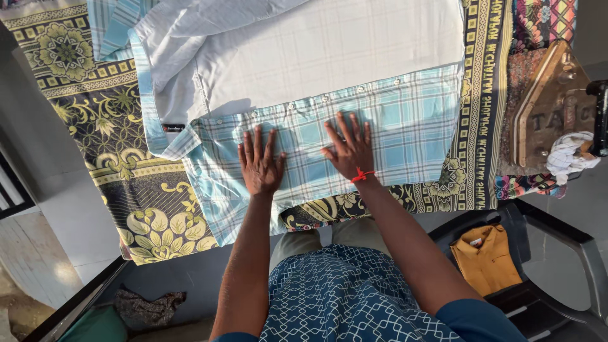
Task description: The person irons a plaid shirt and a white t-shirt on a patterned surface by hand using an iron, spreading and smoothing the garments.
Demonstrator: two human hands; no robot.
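A shirt (354,126) is spread across a patterned cloth (120,158) covering the table, with its collar end to the left. Both hands are laid flat on the shirt's near panel, the left hand (259,166) beside the right hand (349,151). To the right of the shirt an iron (544,104) is stood on the cloth with a rag (570,157) against it, and below it, off the table, a folded garment (486,256) is placed on a chair (570,234).

Blue patterned shirt (342,297), red wrist thread (362,175)
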